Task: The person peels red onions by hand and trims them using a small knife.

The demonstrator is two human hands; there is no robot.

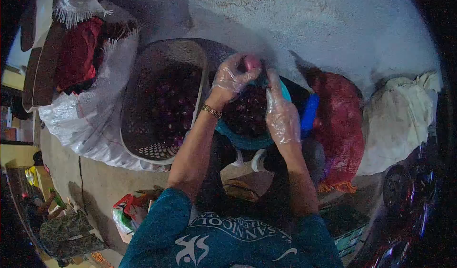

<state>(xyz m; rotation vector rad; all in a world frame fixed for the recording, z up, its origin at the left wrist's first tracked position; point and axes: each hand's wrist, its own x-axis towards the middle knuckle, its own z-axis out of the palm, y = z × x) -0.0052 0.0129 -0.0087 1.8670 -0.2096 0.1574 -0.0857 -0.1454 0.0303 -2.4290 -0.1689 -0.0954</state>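
Note:
My left hand point(230, 79), in a clear plastic glove with a watch at the wrist, is closed round a red onion point(251, 63). Just to its right is my right hand point(283, 113), gloved the same way. Its fingers look stretched out toward the onion, and I see nothing in them, though the palm side is hidden. Below both hands stands a teal basin point(243, 142) full of dark purple onions point(245, 108). On the left, a large grey perforated basket point(157, 153) holds many more small purple onions point(169, 101).
White woven sacks point(90, 130) stand left of the basket, with red mesh point(78, 54) in one. Rightward are a blue object point(309, 112), a filled red mesh sack point(338, 125) and a pale sack point(400, 120). A wall point(333, 25) rises behind. A plastic bag point(124, 213) lies lower left.

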